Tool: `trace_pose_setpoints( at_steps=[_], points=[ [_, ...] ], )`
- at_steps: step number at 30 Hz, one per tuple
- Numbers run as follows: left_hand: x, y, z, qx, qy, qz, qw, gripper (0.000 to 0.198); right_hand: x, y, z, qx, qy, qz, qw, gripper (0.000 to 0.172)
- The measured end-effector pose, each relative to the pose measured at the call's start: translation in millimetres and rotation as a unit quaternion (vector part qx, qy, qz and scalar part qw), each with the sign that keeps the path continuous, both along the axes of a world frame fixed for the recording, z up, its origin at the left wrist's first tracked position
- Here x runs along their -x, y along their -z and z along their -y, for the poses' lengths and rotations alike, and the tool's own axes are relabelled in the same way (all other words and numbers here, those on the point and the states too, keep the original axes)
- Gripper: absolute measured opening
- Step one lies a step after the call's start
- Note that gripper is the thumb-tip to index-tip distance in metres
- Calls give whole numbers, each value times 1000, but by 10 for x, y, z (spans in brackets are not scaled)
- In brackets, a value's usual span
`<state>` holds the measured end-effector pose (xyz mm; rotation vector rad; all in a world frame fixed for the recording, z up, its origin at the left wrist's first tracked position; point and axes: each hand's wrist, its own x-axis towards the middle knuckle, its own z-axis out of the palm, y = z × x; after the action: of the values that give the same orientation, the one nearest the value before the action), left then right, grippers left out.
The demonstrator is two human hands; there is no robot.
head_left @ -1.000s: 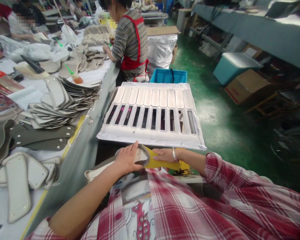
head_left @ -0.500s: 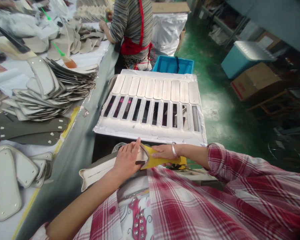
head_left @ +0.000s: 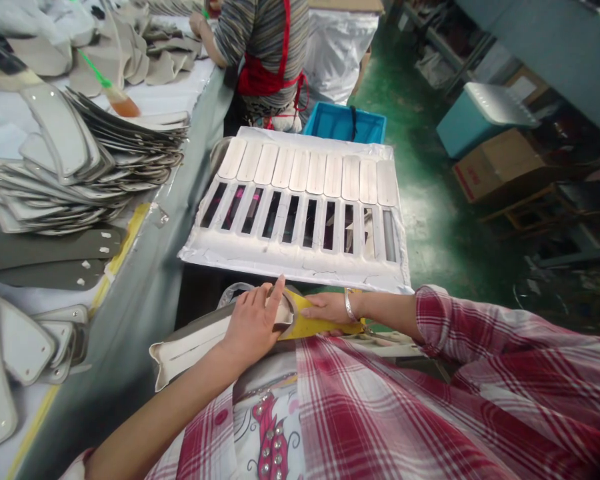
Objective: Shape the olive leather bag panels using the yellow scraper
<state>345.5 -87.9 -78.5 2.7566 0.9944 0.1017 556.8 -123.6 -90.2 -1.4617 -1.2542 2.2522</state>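
My left hand (head_left: 254, 319) lies over a long grey-and-white folded piece (head_left: 195, 343), held low in front of my body. Its fingers reach across the top, with the index finger pointing up and away. The piece is hollow at its right end, where a flat yellow form (head_left: 305, 323) meets the opening. How far the form reaches inside is hidden. My right hand (head_left: 327, 308), with a silver bracelet at the wrist, grips the yellow form from the right; fingertips show beneath it.
A white slotted rack (head_left: 300, 260) with a row of pale strips stands just ahead. On the left table lie stacked grey-white panels (head_left: 80, 173) and a green-handled brush (head_left: 113, 93). A person in a red apron (head_left: 265, 73) works beyond, beside a blue bin (head_left: 347, 125).
The view has shifted a little, so the left table and its panels sit further left. Both hands keep nearly the same hold on the piece and the yellow form.
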Motion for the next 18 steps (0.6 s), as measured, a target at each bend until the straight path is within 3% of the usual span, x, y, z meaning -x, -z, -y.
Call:
trace_pose_setpoints(
  at_steps=[6, 14, 18],
  points=[
    [35, 10, -16, 19, 14, -2, 1000, 94, 74, 1, 8, 42, 19, -4, 999, 31],
    [118, 21, -38, 17, 50, -9, 999, 96, 225, -46, 103, 21, 46, 42, 998, 29],
    [193, 19, -73, 27, 65, 4, 998, 94, 412, -32, 131, 1, 91, 73, 993, 29]
  ],
)
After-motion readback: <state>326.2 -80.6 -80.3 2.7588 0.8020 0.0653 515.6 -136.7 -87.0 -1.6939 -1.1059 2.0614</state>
